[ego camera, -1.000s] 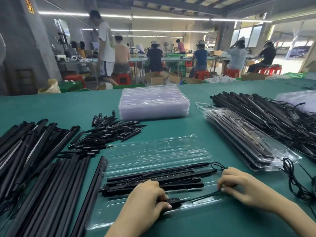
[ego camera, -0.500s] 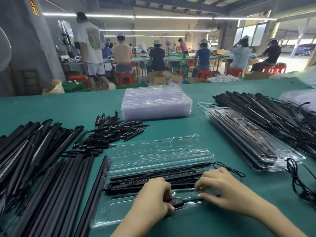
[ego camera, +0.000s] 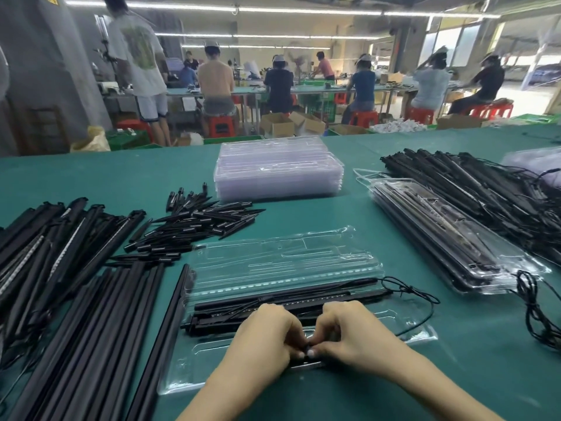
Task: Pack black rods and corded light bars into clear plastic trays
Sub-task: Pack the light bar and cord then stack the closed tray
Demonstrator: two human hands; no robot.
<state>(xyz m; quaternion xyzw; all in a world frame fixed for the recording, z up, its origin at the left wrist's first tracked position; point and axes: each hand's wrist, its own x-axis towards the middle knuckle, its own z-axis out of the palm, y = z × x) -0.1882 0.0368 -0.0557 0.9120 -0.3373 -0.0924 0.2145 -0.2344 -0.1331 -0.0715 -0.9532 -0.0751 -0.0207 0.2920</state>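
An open clear plastic tray (ego camera: 273,259) lies on the green table in front of me. Black light bars (ego camera: 273,303) and rods lie along its near half, and a thin cord (ego camera: 419,302) loops off their right end. My left hand (ego camera: 267,338) and my right hand (ego camera: 349,332) meet at the tray's near edge. Both pinch a small black cord controller (ego camera: 308,350), which is mostly hidden by my fingers.
Long black rods (ego camera: 76,314) are piled at the left, short black spikes (ego camera: 194,226) behind them. A stack of empty clear trays (ego camera: 279,174) stands mid-table. Packed trays (ego camera: 449,238) and tangled corded light bars (ego camera: 501,189) lie at the right. Several people work at benches beyond.
My right hand has moved left from the tray's right end to meet my left hand at the controller. The cord now trails slack to the right.
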